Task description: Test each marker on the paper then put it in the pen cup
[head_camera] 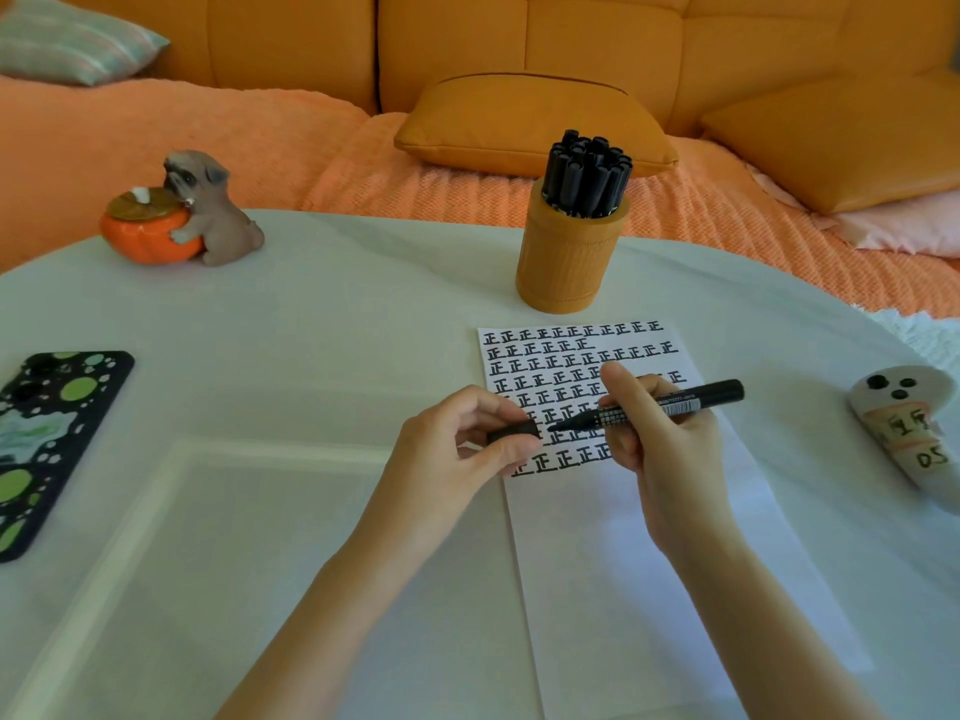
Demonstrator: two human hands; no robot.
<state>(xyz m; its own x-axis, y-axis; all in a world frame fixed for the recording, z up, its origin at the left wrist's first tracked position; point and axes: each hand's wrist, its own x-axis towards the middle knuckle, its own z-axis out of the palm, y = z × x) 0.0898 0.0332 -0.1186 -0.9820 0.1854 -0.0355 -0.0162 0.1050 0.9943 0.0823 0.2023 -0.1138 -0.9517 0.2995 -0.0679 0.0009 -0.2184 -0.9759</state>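
Clearly 正 rows on paper (623, 563); marker (675, 405) label illegible.

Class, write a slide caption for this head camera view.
Uncapped marker in the right hand over the paper, cap pinched in the left hand.

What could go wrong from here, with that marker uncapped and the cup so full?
1. The marker in the right hand points its bare tip at the left hand, which pinches the cap; a missed recapping could smear ink on that hand.
2. The pen cup looks packed with markers; forcing another in might tip it.
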